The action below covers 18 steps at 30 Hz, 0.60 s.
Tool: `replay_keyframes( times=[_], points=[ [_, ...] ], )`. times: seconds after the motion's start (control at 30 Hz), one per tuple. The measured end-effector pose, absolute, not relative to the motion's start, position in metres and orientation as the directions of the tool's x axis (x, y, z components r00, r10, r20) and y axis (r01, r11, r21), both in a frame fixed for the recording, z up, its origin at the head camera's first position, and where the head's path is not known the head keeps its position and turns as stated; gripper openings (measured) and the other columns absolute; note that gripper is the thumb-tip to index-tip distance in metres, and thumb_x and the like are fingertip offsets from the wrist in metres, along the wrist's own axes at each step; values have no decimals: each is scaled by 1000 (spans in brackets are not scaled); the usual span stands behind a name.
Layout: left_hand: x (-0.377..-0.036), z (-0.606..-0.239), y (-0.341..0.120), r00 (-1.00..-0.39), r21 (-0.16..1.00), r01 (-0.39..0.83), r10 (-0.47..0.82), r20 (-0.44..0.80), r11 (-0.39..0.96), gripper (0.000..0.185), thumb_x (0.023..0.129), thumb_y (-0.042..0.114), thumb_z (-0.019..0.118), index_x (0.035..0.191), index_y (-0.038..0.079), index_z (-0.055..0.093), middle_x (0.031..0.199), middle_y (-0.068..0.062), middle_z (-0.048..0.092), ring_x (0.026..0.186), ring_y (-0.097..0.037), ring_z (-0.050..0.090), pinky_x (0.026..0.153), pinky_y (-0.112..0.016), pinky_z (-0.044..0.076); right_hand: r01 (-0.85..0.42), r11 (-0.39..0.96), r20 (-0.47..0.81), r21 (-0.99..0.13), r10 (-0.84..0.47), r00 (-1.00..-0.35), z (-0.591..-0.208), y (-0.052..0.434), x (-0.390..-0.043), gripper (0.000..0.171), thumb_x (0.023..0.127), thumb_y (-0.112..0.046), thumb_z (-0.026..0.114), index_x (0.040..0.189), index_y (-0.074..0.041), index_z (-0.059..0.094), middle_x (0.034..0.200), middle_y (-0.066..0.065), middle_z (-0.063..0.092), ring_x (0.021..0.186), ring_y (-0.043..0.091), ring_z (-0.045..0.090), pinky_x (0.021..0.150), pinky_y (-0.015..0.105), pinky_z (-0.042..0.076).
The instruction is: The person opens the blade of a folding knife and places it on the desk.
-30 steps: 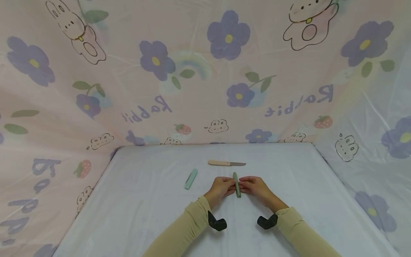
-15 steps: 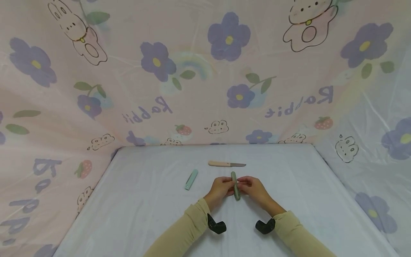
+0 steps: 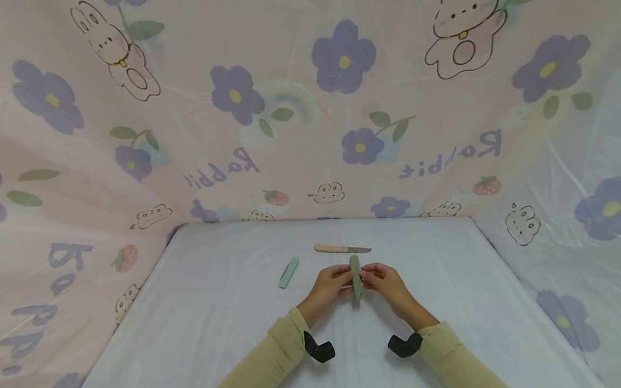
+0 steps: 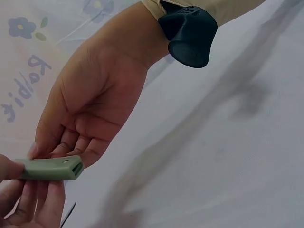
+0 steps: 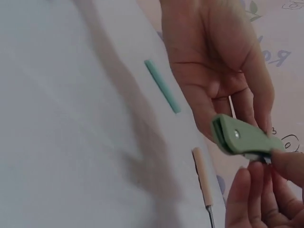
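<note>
both hands pinch green folding knife [image 3: 356, 276] mid-length: left hand [image 3: 331, 284], right hand [image 3: 384, 281]; raised above white tabletop [image 3: 218, 312].

Two obstacles lie on the table [image 3: 485, 302]: a knife [image 3: 342, 249] toward its back edge and a green sheath [image 3: 288, 271] left of centre; both side edges remain passable.

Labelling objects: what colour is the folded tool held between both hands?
Sage green folded tool, clearest in the right wrist view.
</note>
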<state>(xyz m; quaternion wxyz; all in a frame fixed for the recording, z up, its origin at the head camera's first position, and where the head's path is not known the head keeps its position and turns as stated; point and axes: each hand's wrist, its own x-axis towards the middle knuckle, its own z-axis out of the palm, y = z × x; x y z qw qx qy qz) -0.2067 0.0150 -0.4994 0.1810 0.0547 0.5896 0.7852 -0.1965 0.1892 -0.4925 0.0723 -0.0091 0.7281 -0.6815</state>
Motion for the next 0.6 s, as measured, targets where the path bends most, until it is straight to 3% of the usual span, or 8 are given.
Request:
replay_keyframes(
  times=[0.27, 0.6],
  points=[
    [-200, -494, 2, -884, 918, -261, 455, -103, -298, 36, 91, 15, 61, 121, -4, 55, 115, -16, 61, 105, -26, 59, 86, -36, 50, 132, -2, -127, -991, -235, -964, -485, 190, -192, 37, 90, -24, 63, 107, 8, 55, 90, 9, 64, 80, 18, 61, 77, 33, 54],
    [-192, -497, -12, -865, 958, -234, 486, -125, -168, 32, 90, 16, 62, 116, -3, 60, 109, -13, 64, 95, -21, 62, 85, -37, 51, 19, 191, -90, -981, -371, -924, -487, 192, -185, 34, 89, -30, 64, 97, 2, 60, 84, 10, 64, 78, 22, 62, 73, 35, 55]
  ],
)
